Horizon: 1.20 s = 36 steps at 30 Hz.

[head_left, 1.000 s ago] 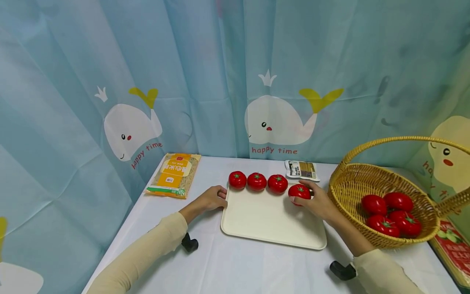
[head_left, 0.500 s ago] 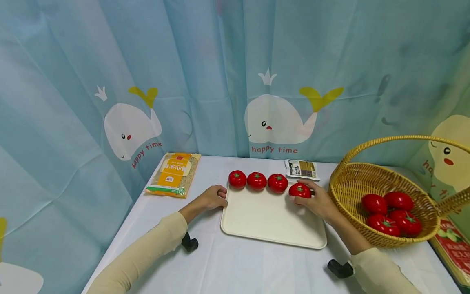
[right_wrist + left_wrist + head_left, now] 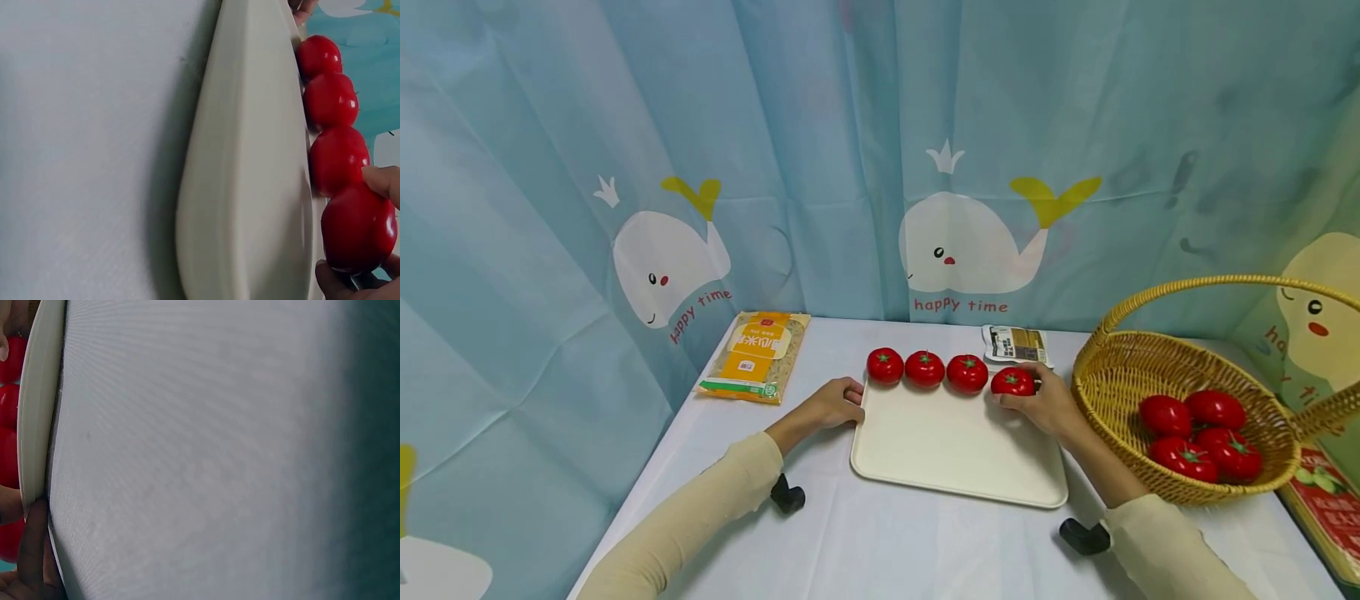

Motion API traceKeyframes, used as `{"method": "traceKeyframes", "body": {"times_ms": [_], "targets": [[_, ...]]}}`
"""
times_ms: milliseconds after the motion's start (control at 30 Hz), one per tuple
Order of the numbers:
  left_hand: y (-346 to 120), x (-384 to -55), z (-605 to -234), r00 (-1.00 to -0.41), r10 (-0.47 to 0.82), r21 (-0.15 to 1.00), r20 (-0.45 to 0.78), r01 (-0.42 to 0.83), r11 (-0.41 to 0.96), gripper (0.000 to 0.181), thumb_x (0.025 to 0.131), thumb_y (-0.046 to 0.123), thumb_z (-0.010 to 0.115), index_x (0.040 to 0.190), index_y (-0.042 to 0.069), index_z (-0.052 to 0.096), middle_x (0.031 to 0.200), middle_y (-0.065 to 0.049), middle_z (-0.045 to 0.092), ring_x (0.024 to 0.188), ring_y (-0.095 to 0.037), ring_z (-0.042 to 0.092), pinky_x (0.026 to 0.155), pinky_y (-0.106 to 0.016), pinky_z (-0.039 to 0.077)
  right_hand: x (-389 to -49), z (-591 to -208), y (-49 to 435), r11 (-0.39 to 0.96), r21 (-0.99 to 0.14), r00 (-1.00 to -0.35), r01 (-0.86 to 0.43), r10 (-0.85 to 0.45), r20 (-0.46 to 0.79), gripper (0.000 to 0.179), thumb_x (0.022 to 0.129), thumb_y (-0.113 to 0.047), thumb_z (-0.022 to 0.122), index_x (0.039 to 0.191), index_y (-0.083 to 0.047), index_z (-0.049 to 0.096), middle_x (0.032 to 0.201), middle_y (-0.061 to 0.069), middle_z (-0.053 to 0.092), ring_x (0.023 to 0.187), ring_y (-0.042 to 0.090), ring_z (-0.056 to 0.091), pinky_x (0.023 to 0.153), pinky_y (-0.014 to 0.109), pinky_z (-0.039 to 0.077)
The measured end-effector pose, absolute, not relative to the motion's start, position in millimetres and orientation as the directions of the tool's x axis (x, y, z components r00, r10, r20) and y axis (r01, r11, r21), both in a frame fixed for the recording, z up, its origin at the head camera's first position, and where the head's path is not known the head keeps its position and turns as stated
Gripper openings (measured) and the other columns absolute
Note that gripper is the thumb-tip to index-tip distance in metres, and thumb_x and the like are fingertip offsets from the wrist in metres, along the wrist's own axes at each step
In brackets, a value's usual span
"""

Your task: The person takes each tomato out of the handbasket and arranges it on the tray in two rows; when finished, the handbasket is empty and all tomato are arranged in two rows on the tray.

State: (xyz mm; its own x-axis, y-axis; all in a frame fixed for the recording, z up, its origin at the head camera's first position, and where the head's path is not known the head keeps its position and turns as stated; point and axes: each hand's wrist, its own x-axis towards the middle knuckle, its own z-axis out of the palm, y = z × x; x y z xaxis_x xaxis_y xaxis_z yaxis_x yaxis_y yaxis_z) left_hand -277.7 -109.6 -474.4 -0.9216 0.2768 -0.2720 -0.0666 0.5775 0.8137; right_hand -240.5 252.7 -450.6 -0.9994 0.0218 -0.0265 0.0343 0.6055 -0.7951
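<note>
A cream tray (image 3: 955, 450) lies on the white-covered table. Along its far edge stand three red tomatoes in a row, the nearest to the right hand being the third tomato (image 3: 967, 374). My right hand (image 3: 1051, 407) holds a fourth tomato (image 3: 357, 230) between thumb and fingers, at the right end of that row, close beside the third. My left hand (image 3: 835, 404) pinches the tray's left edge; in the left wrist view its fingers (image 3: 32, 550) lie at the rim. Part of the held tomato is hidden by the right hand in the head view.
A wicker basket (image 3: 1112, 417) with several tomatoes and a tall handle stands right of the tray. A grain packet (image 3: 754, 358) lies at the back left. Behind the tray lies a small sachet (image 3: 1017, 344). A red-and-green package (image 3: 1330, 500) sits at the right edge.
My right hand has shifted the held tomato slightly away from me, toward the far edge and into line with the row. The left hand and tray have stayed put.
</note>
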Motion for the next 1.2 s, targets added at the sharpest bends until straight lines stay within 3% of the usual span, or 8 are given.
{"method": "traceKeyframes", "body": {"times_ms": [333, 800, 1200], "targets": [[-109.2, -277.7, -474.5, -0.922, 0.274, 0.813, -0.275, -0.070, 0.578, 0.045, 0.077, 0.006, 0.074, 0.119, 0.001, 0.060, 0.100, -0.007, 0.062, 0.087, -0.016, 0.058, 0.076, -0.024, 0.053, -246.2, -455.5, 254.2, 0.643, -0.765, -0.998, 0.040, 0.063, 0.001, 0.076, 0.083, -0.023, 0.080, 0.145, 0.003, 0.044, 0.135, 0.037, 0.051, 0.123, 0.048, 0.053, 0.103, 0.055, 0.047], [-108.9, -277.6, -474.0, -0.922, 0.274, 0.810, -0.275, -0.068, 0.583, 0.044, 0.077, 0.007, 0.074, 0.118, 0.001, 0.060, 0.100, -0.007, 0.062, 0.087, -0.017, 0.058, 0.078, -0.025, 0.052, -254.0, -455.2, 259.1, 0.646, -0.757, -0.994, 0.101, 0.096, -0.051, 0.081, 0.087, -0.027, 0.076, 0.148, 0.007, 0.036, 0.143, 0.037, 0.043, 0.131, 0.050, 0.044, 0.110, 0.058, 0.038], [-108.6, -276.9, -472.5, -0.922, 0.271, 0.805, -0.276, -0.068, 0.589, 0.044, 0.077, 0.006, 0.073, 0.119, 0.002, 0.060, 0.100, -0.007, 0.062, 0.087, -0.016, 0.058, 0.079, -0.025, 0.052, -257.7, -456.2, 263.1, 0.622, -0.782, -0.999, 0.043, 0.030, -0.031, 0.080, 0.084, -0.019, 0.079, 0.147, 0.007, 0.037, 0.146, 0.035, 0.041, 0.133, 0.051, 0.042, 0.111, 0.059, 0.038]]}}
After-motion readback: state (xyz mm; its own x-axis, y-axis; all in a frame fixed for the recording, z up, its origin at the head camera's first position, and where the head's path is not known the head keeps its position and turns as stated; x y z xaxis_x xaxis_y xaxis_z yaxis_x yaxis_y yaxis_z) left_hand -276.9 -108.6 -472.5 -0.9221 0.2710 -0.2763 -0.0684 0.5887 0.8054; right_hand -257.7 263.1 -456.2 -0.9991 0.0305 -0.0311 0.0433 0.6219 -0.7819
